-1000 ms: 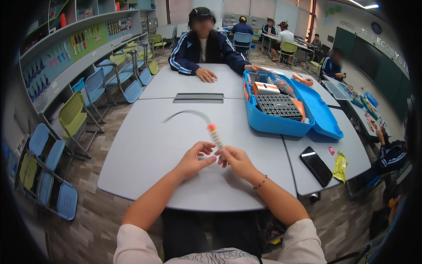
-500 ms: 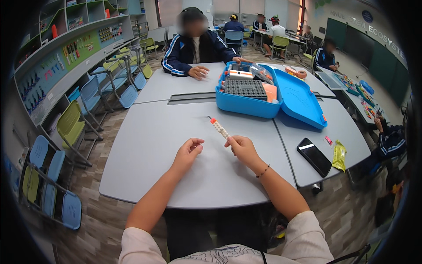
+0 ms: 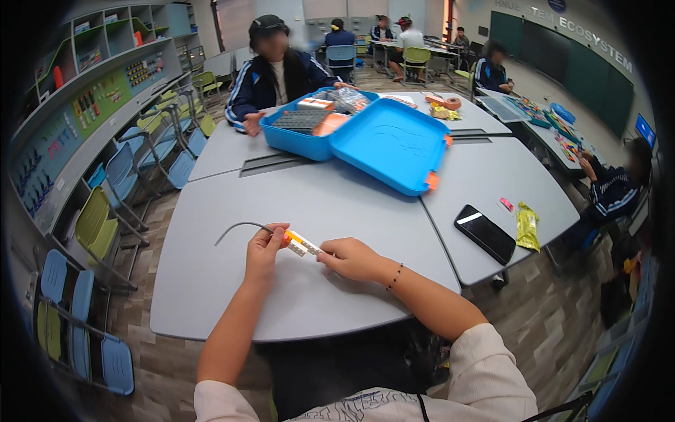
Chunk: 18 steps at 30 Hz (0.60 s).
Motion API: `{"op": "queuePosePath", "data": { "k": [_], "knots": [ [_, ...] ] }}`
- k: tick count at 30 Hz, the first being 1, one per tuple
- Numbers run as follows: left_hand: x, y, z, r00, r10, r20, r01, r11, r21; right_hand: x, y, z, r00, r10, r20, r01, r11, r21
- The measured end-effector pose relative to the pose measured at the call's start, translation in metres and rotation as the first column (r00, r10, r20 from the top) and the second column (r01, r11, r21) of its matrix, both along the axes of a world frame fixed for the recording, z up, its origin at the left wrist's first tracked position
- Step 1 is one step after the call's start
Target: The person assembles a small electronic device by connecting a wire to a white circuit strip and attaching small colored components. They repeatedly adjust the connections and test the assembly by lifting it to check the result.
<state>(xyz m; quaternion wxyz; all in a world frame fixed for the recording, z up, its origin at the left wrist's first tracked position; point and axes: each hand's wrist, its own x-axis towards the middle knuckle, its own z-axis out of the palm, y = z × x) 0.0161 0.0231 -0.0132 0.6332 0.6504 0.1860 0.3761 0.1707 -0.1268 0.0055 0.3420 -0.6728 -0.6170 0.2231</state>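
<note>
Over the near part of the table, both my hands hold one small assembly of white, yellow and red building bricks (image 3: 302,244). A thin grey flexible tube (image 3: 239,225) curves out leftward from its red end. My left hand (image 3: 264,257) is closed on that end, thumb and fingers pinching it. The opposite, white end is in the pinched fingers of my right hand (image 3: 355,260), which wears a dark beaded bracelet (image 3: 395,276). My fingers hide both ends of the assembly in part.
Across the table (image 3: 211,295), a person (image 3: 274,77) has hands by an open blue box (image 3: 299,145) of building parts. Its blue lid (image 3: 394,148) extends rightward. A phone (image 3: 485,234), a yellow packet (image 3: 527,227) and a small pink piece (image 3: 506,204) lie to the right.
My left hand has taken hold of the red end, and the assembly has come nearer and left. The blue box has shifted left and turned, with the person's hands at it. The view has swung slightly.
</note>
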Motion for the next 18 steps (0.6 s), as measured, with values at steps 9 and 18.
{"op": "queuePosePath", "data": {
  "k": [9,18],
  "knots": [
    [-0.004,-0.005,0.006,1.0,0.02,0.022,-0.023,0.99,0.141,-0.005,0.007,-0.005,0.97,0.011,-0.243,-0.025,0.998,-0.058],
    [-0.006,0.006,0.006,0.993,0.101,0.06,-0.103,0.994,0.029,0.004,0.009,-0.012,0.953,0.016,-0.304,-0.036,0.998,-0.058]
  ]
}}
